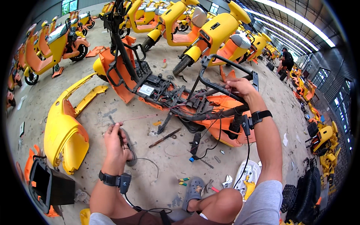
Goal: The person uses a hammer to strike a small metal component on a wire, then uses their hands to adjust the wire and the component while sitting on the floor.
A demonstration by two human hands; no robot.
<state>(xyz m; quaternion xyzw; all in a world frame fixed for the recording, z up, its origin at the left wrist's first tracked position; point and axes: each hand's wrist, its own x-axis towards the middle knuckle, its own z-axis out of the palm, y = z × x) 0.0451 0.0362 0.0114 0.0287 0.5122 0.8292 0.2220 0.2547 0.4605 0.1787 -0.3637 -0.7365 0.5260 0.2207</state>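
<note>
In front of me lies a stripped scooter frame [176, 99], black tubing with orange body panels. My left hand [115, 140] is closed at left, with a thin reddish wire [148, 117] running from its fingertips toward the frame. A dark object shows partly in that palm, and a thin grey shaft stands out above the fingers; I cannot tell what they are. Beside the black rear rail [213, 84], my right hand [242, 89] is closed in a pinch. What it holds is too small to make out. Black cables [215, 131] hang from the frame's rear.
A yellow body panel [62, 127] lies at left, near a black box [56, 187]. A rusty rod [165, 138], pliers [183, 181] and a white tray [247, 174] of parts are on the floor. Yellow scooters [215, 33] stand behind; another person [287, 62] is far right.
</note>
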